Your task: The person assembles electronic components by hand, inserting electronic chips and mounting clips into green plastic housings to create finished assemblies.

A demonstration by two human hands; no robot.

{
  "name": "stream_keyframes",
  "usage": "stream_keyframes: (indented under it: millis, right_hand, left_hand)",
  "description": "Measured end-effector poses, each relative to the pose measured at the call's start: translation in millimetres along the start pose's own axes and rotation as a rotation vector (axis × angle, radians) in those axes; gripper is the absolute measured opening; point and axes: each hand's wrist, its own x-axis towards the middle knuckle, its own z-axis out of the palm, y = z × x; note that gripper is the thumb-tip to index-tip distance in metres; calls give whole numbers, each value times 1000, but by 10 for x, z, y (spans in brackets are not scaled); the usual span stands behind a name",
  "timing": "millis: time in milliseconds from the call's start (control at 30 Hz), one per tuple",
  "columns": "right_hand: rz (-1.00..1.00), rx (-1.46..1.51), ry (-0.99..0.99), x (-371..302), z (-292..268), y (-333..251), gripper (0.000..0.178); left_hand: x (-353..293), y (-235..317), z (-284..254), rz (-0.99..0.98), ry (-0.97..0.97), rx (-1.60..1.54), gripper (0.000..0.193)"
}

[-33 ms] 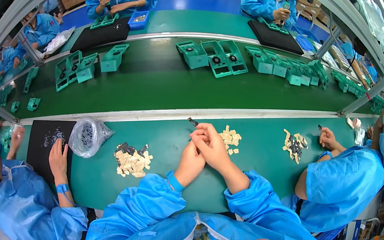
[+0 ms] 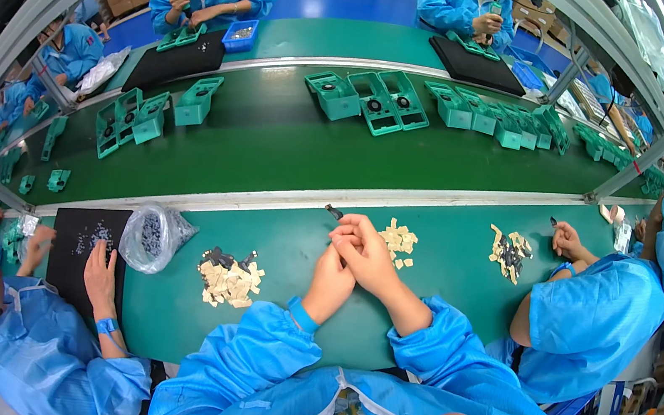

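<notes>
Green table [image 2: 179, 326]: right of the clear bag [image 2: 153, 242], the right hand [image 2: 368, 255] apparently pinches a black part [image 2: 334, 211]; left hand's [image 2: 330, 284] grip hidden. Light, steady pressure should suit.

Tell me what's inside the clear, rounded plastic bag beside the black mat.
Inside the clear, rounded plastic bag: a heap of small, dark bluish pieces. Only the upper ones show; those deeper down, and the bag's bottom, are covered.

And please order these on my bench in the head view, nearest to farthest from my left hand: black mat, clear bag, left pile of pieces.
1. Left pile of pieces, left of your left hand.
2. Clear bag, farther left.
3. Black mat, leftmost of the three.
</notes>
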Motion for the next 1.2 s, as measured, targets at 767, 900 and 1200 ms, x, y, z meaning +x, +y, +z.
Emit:
stream_keyframes:
  millis: [767,900,1200]
  right_hand:
    - [-50,40,55,-54,-97,-86,35]
    - [-53,37,53,-54,-123,-95,34]
    - [-32,45,42,-82,-162,-145,35]
  left_hand:
    - [-12,145,160,51,33,49,23]
    - [-5,123,180,42,36,49,23]
    - [-9,120,210,29,35,68,21]
